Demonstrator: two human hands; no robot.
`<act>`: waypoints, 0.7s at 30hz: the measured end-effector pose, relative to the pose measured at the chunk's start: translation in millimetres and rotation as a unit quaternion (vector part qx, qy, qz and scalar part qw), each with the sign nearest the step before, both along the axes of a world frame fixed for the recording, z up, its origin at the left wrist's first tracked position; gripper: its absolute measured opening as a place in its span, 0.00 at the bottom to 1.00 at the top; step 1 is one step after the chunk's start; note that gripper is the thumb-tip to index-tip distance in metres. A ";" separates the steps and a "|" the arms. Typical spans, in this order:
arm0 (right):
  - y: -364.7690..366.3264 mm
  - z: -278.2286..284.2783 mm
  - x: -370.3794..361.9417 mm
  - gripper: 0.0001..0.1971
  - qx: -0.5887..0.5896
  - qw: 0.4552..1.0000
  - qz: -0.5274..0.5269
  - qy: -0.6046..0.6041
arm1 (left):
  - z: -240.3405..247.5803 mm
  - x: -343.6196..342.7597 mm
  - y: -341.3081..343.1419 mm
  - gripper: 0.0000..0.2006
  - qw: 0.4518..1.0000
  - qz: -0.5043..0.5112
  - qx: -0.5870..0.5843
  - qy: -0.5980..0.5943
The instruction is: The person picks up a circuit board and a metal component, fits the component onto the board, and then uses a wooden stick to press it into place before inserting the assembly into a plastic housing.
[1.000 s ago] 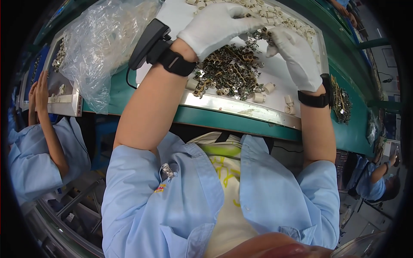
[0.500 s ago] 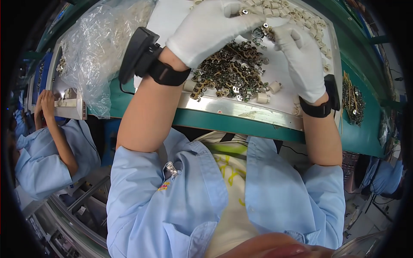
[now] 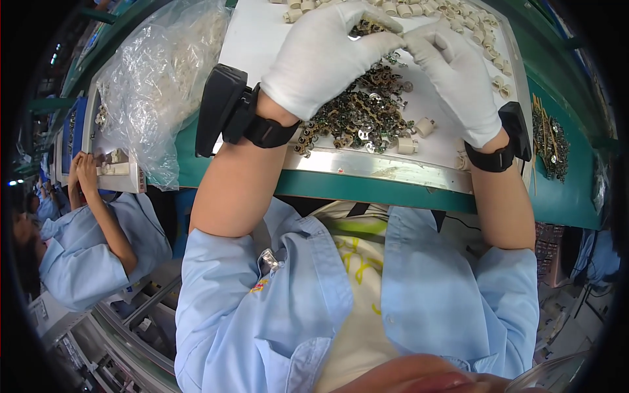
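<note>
left hand (image 3: 324, 60) pinches small metal parts (image 3: 369, 27); right hand (image 3: 453, 73) has fingers curled at left thumb, can't tell if gripping. big loose pile (image 3: 367, 108) left on tray (image 3: 393, 171), cream cylinders (image 3: 424, 126) around; done count unclear.

- A crumpled clear plastic bag (image 3: 160, 85) at the left, overhanging the front edge of the green counter (image 3: 380, 190).
- Beside it, a pale-rimmed tray (image 3: 123, 183), partly covered by the bag.
- A co-worker (image 3: 98, 259) in a light-blue shirt, near that tray.
- Metal rails (image 3: 151, 304) at lower left.
- A small clear plastic wrapper (image 3: 600, 190) at the counter's right end.
</note>
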State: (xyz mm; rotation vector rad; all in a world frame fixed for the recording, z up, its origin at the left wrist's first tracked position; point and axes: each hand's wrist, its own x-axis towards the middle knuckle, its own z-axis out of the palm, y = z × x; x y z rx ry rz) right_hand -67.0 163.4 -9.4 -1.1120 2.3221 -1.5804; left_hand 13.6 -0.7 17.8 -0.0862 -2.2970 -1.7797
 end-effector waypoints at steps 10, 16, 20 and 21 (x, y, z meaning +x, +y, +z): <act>-8.9 1.9 14.0 0.07 0.012 0.985 -0.075 0.153 | -6.9 -2.2 4.0 0.07 1.000 0.009 -0.016 -0.023; -13.0 4.3 16.5 0.05 0.009 0.965 -0.096 0.242 | -19.0 -7.9 -2.7 0.09 0.993 -0.030 0.100 -0.057; -17.1 2.8 21.9 0.05 0.007 0.965 -0.115 0.237 | -16.9 -6.9 -5.9 0.13 0.996 0.031 -0.081 -0.006; -17.4 2.3 22.6 0.05 0.008 0.963 -0.122 0.240 | -17.2 -7.4 -5.3 0.13 0.996 0.028 -0.083 -0.006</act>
